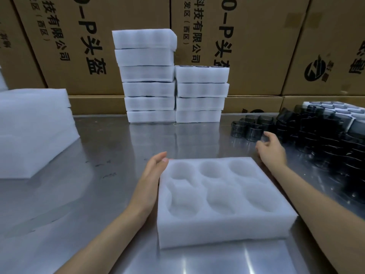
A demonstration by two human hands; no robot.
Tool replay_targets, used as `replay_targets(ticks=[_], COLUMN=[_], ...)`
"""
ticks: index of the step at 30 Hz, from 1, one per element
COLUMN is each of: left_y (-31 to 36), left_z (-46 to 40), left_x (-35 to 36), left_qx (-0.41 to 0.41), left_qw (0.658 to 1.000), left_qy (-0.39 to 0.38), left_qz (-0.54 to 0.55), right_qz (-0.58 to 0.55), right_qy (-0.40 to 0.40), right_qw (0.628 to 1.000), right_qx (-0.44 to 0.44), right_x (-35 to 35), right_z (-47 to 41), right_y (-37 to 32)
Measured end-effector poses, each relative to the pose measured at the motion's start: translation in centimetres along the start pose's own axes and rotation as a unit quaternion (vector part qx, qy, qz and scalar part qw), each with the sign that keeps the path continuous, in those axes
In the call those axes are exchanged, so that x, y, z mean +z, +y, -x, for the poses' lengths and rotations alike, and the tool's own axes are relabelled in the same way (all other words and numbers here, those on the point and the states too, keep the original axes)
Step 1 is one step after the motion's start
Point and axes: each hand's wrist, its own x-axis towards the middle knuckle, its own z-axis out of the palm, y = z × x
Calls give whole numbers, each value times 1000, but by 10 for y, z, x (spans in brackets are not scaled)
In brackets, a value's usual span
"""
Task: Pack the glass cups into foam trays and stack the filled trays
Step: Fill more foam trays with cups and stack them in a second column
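I see a white foam tray (223, 202) lying flat on the steel desk (110, 155) right in front of me, its six round pockets all bare. My left hand (152, 178) lies along the tray's left edge, fingers straight and together, palm turned toward the foam; this grip is slack and holds nothing, and I cannot tell for sure whether the palm actually touches the side wall. My right hand (271, 150) hangs past the tray's far right corner, fingers loosely spread and a little blurred, the grip wide and carrying nothing, its fingertips near the closest of the dark glass cups (248, 128).

Those cups stand in a loose cluster on the desk at the right, with more of them packed in a dense dark mass (325, 151) beyond. At the back of the desk stand two stacks of filled trays (171, 91) touching side by side, the left one taller. A pile of foam sheets (33, 131) sits at the far left, and printed cardboard boxes (256, 40) form a wall behind everything.
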Motion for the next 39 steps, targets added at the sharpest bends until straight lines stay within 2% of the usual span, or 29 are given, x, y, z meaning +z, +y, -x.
replay_targets(ticks=[4,10,13,16,27,32,35,39], left_y=[-3,-4,-3,-1,3,5,6,5], left_z=[-6,-9,-9,-7,-4,-2,-2,-2], left_x=[1,2,2,2,5,6,7,7], left_qx=[1,5,8,6,6,16,22,25], left_qw=[1000,1000,1000,1000,1000,999,999,999], left_qy=[3,-3,-9,-14,-13,-8,-4,1], left_qz=[-5,-12,-12,-7,-20,-27,-31,-34], right_qz=[212,281,267,243,164,143,135,61], right_qy=[9,32,90,104,71,-4,-14,23], right_qw=[976,958,952,952,977,988,990,993], right_qx=[-55,-54,-116,-152,-117,-59,-39,-103], right_x=[15,22,20,14,-13,-29,-38,-50], right_z=[-22,-33,-26,-16,40,56,62,73], right_y=[3,4,1,-2,0,-2,-16,-60])
